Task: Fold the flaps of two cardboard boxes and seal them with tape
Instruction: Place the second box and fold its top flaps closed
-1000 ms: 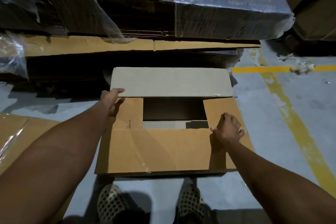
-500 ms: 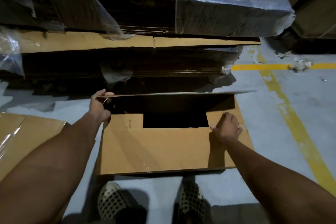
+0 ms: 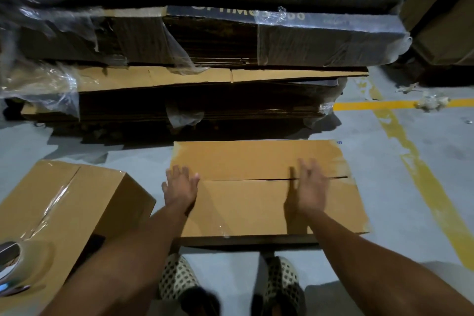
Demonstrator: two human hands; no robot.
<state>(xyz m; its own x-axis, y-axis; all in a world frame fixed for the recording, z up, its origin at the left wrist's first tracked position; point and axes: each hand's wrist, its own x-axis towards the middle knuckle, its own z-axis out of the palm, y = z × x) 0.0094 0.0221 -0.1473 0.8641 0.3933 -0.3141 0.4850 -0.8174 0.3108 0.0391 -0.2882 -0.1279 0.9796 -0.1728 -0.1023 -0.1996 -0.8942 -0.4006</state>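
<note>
Your cardboard box (image 3: 266,187) sits on the concrete floor (image 3: 410,187) directly ahead of your feet, its two long flaps folded down and meeting at a narrow dark seam (image 3: 243,179) across the top. Your left hand (image 3: 180,187) lies flat with spread fingers at the left end of that seam; your right hand (image 3: 311,187) lies flat across it toward the right. Neither grips anything.

The flaps look like thin, stiff corrugated board and will likely spring up if you let go, so keep one palm pressing beside the seam. The box is probably light and may slide on the smooth floor.

The tape roll (image 3: 12,267) rests on the already taped second box (image 3: 64,213) at your left. Take it by its outer rim with your left hand.
</note>
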